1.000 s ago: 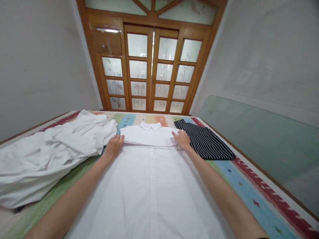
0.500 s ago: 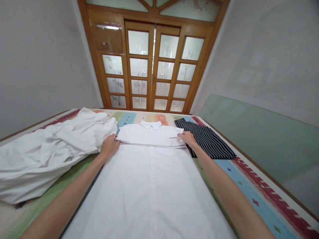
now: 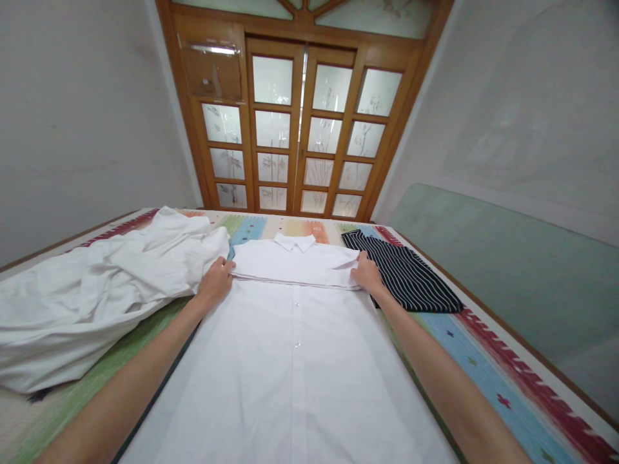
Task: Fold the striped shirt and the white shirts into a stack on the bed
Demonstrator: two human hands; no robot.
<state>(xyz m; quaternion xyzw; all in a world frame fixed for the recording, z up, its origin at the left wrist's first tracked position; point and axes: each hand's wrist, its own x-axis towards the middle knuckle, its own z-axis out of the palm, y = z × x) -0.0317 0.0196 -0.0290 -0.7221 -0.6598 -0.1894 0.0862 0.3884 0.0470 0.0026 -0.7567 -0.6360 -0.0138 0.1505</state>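
Note:
A white button-front shirt (image 3: 294, 361) lies flat before me, collar at the far end and its sleeves laid across the chest in a band. My left hand (image 3: 216, 281) pinches the left end of that band. At the opposite edge, my right hand (image 3: 367, 273) grips the band's right end, near the shoulder, with fingers closed on the cloth. Just beyond my right hand is a folded black-and-white striped garment (image 3: 403, 270). A crumpled white cloth garment (image 3: 106, 283) is heaped beside my left hand.
Everything rests on a colourful patterned bedspread (image 3: 476, 361) with stripes and small crosses. A pale green board (image 3: 498, 258) runs along the right side against the wall. Wooden doors with glass panes (image 3: 300, 129) stand beyond the far edge.
My right hand has shifted slightly outward and up along the shirt's right edge. My left hand keeps its hold, and the view has tilted a little.

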